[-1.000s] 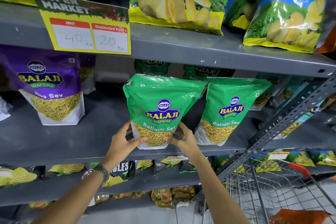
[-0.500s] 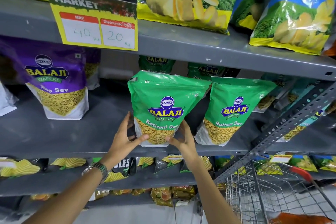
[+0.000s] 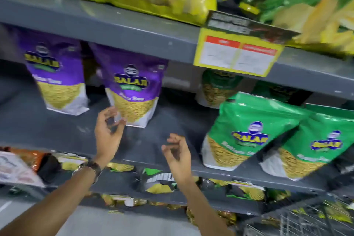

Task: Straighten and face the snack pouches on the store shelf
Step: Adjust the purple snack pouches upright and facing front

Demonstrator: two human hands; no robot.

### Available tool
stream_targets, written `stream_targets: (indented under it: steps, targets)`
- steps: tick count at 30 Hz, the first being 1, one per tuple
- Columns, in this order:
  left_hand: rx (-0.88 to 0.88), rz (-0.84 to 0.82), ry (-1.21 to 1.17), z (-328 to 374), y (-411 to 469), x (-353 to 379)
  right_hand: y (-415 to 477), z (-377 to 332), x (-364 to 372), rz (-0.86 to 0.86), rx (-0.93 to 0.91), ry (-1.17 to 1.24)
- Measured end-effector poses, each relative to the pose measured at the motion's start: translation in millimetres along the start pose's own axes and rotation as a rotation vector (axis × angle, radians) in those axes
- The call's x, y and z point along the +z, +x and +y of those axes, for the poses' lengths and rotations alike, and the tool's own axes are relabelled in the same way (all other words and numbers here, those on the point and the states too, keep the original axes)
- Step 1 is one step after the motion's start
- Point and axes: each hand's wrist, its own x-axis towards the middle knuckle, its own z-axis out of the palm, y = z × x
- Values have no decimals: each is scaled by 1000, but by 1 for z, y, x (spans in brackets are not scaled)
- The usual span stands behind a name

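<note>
Now left hand (image 3: pixel 107 132) open, fingertips at purple pouch (image 3: pixel 134 92) base, right hand (image 3: pixel 177 154) open, empty, green pouches (image 3: pixel 247 132) rightward.

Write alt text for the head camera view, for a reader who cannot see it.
Two bare hands reach toward a purple Balaji sev pouch on a grey metal shelf: the left hand is at its lower corner, the right hand open and empty below. Another purple pouch stands left; two green Ratlami sev pouches lean at right. The image is motion-blurred.
</note>
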Motion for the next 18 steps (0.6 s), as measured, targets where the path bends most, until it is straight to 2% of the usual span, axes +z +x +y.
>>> stream_targets:
  steps: [2,4,7,9,10,14,18]
  targets:
    - [-58,-1,30,-9,25,-28,32,-10,33,14,3,18]
    - [-149,-74,55,-14,45,-45,66,-20,58,24,6,50]
    - [-268,-359,89,-22,72,-53,107,-26,79,10,6,77]
    - [-266,-524,172,-28,89,-50,124,-25,85,39,55,73]
    - [-254,-557,176,-29,95,-45,128,-24,85,42,86,58]
    - [-307,-548,-54,-34,105,-26,126,-21,80,-27,153,63]
    - [-303,-535,-28,-44,99,-29,114,-23,74,-41,117,59]
